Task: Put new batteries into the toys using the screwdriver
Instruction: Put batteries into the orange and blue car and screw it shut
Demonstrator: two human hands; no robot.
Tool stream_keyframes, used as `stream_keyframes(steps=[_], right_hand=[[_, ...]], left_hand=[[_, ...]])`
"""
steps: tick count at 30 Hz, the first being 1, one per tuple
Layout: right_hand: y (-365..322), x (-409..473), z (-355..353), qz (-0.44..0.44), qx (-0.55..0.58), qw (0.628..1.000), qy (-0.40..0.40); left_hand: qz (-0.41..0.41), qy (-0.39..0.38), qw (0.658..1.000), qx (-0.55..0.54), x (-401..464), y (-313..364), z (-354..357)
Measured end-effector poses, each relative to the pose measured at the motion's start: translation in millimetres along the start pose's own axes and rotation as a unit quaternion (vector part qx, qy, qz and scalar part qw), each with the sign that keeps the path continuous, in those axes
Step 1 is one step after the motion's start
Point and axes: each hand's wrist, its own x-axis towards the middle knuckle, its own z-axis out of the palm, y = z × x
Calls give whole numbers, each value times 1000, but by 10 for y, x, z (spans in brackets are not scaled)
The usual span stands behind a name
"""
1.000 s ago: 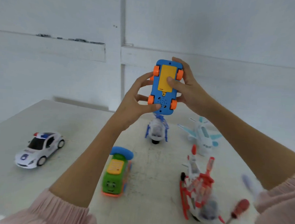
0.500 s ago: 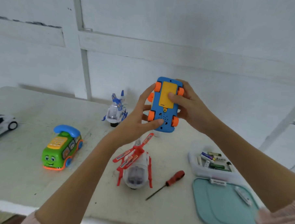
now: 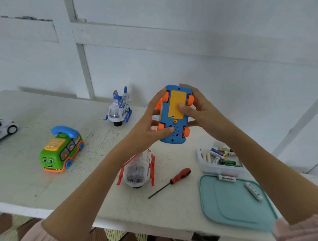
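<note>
Since the previous frames the view has swung right and down, bringing the screwdriver (image 3: 175, 179) and the tray of batteries (image 3: 221, 157) on the counter (image 3: 15, 178) into sight. Both hands keep the blue toy (image 3: 175, 114) raised, underside up: left hand (image 3: 150, 127) and right hand (image 3: 198, 111) curled round it, right thumb on the yellow battery cover (image 3: 176, 106). The cover appears still closed, so unscrewing is judged pending; its screw is too small to confirm, and the toy's upper face is hidden.

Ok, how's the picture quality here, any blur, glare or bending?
Head view: soft, even light, no glare, faint shadows. Blue toy and screwdriver are sharp; the sleeve at the lower right corner is blurred. Wide-angle bending curves the table edge and wall lines.
</note>
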Motion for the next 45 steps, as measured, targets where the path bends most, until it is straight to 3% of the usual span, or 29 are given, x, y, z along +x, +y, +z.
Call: stream_keyframes(steps=[2, 7, 9, 11, 15, 20, 25, 26, 28, 30, 32, 36, 45], right_hand=[[55, -49, -53, -2, -46, 999, 20], [313, -293, -163, -42, -109, 981, 155], [499, -434, -136, -33, -157, 979, 125], [683, -567, -64, -9, -226, 973, 38], [997, -700, 142, 6, -378, 919, -113], [1214, -716, 334, -31, -528, 834, -155], [1299, -695, 372, -30, -548, 822, -149], [1301, -700, 366, -31, -542, 827, -144], [1248, -724, 331, -12, -462, 880, -112], [1103, -758, 278, 37, -308, 949, -62], [922, -789, 232, 64, -164, 984, -19], [679, -816, 241, 59, -45, 996, 48], [631, -763, 246, 70, -34, 991, 111]], left_hand=[[5, 10, 1000, 14, 4, -12, 8], [20, 23, 994, 109, 78, -65, -19], [31, 20, 988, 148, 102, -100, -22], [37, 21, 982, 186, 114, -131, -12], [37, 32, 974, 221, 101, -174, 33], [31, 35, 973, 224, 49, -187, 51], [32, 42, 973, 223, 15, -213, 15], [33, 43, 973, 223, 19, -219, -4], [35, 50, 973, 224, 33, -217, -29], [43, 66, 970, 229, 40, -201, -46], [56, 82, 967, 236, 39, -196, -53], [54, 105, 963, 243, 60, -219, -35], [63, 114, 959, 253, 127, -233, -23]])
